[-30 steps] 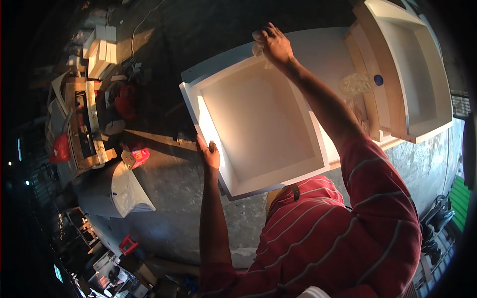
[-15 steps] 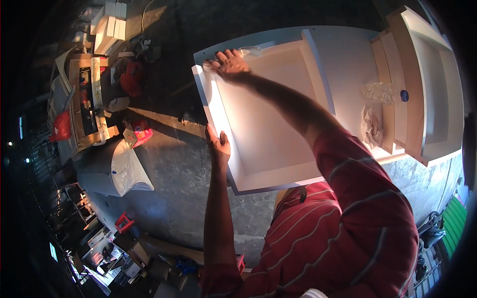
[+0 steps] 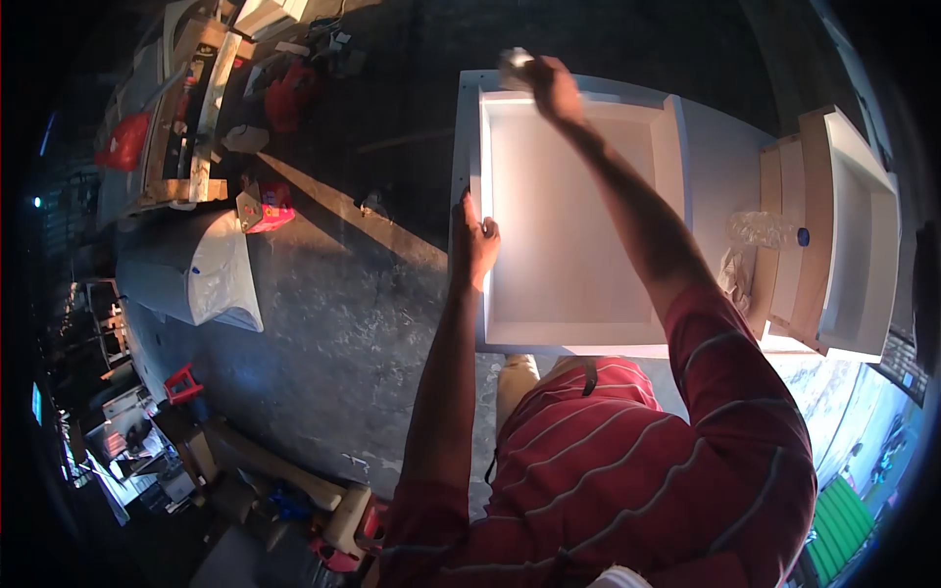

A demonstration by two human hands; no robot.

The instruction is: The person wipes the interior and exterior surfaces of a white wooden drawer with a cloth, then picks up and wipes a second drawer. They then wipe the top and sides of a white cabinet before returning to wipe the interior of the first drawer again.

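A white drawer (image 3: 578, 216), a shallow open box, lies in front of me on a larger white panel (image 3: 720, 147). My left hand (image 3: 477, 245) grips the drawer's left side, fingers along the outside and thumb toward the inside. Beyond the far edge of the drawer, my right hand (image 3: 557, 90) is raised and closed around a small whitish, shiny bundle (image 3: 515, 65). Motion blurs that bundle, and its kind cannot be made out.
A clear plastic bottle (image 3: 760, 230) with a blue cap and a crumpled brownish wad (image 3: 733, 279) lie to the right, beside another white drawer (image 3: 863, 230). A wooden frame (image 3: 211, 118), a wrapped white piece (image 3: 221, 269) and a red box (image 3: 267, 208) stand at left.
My right hand has lifted off the drawer's far left corner and moved beyond its far edge, carrying the whitish bundle. My left hand stays on the left side. The camera view has turned.
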